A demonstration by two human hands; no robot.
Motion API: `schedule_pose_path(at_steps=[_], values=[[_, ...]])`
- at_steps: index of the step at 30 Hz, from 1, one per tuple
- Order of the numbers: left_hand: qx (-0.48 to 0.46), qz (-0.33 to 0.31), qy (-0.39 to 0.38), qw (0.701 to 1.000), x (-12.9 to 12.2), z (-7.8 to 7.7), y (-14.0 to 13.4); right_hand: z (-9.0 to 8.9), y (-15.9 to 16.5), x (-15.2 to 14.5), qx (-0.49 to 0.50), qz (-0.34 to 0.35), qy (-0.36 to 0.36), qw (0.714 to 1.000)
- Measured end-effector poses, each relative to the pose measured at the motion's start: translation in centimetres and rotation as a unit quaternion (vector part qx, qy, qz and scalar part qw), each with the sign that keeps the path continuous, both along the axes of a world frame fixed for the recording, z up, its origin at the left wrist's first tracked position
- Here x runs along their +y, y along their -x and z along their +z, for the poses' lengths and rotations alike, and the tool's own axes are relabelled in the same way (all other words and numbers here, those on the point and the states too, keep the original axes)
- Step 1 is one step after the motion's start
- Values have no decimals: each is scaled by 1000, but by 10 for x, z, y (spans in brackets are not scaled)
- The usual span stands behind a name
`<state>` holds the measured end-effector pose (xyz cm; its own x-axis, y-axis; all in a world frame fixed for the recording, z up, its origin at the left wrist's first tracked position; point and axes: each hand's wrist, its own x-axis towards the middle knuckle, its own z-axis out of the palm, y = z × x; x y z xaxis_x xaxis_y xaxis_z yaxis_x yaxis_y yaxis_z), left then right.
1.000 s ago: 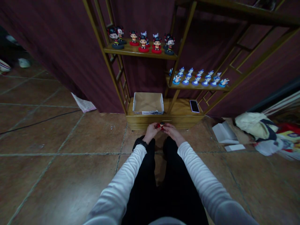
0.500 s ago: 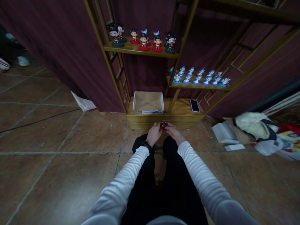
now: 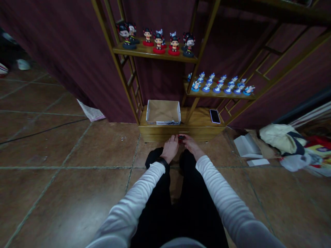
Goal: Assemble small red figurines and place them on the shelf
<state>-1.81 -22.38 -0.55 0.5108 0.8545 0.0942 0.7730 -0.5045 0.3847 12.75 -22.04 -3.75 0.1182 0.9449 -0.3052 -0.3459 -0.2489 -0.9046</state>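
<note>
Between my two hands is a small figurine with a dark top and red parts, mostly covered by fingers. My left hand is closed on its left side, and my right hand grips it from the right. Both hands are low, in front of the drawer of a wooden display shelf. Black-haired figurines on red or dark round bases, such as this one, stand on the upper left shelf. On the right shelf, several blue-and-white figurines are lined up in two rows.
An open cardboard box rests on the shelf's base, with a phone to its right. White box pieces and bags lie on the floor at right. A black cable and a printed sheet are at left.
The figurine has been turned slightly in my hands, so its dark top shows differently. Both hands stay nearly in place. The camera view has shifted a little.
</note>
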Motion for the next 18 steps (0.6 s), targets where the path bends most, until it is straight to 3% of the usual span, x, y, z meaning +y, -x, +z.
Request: schedule_pose_path(at_steps=[11,18], values=[[22,-7,-14,1000,3,-2,0,-5,-3,1,-4,19,-6,1000],[41,-42,-26,998,20,0,-3,-5,-1,6,1,-32,7,999]])
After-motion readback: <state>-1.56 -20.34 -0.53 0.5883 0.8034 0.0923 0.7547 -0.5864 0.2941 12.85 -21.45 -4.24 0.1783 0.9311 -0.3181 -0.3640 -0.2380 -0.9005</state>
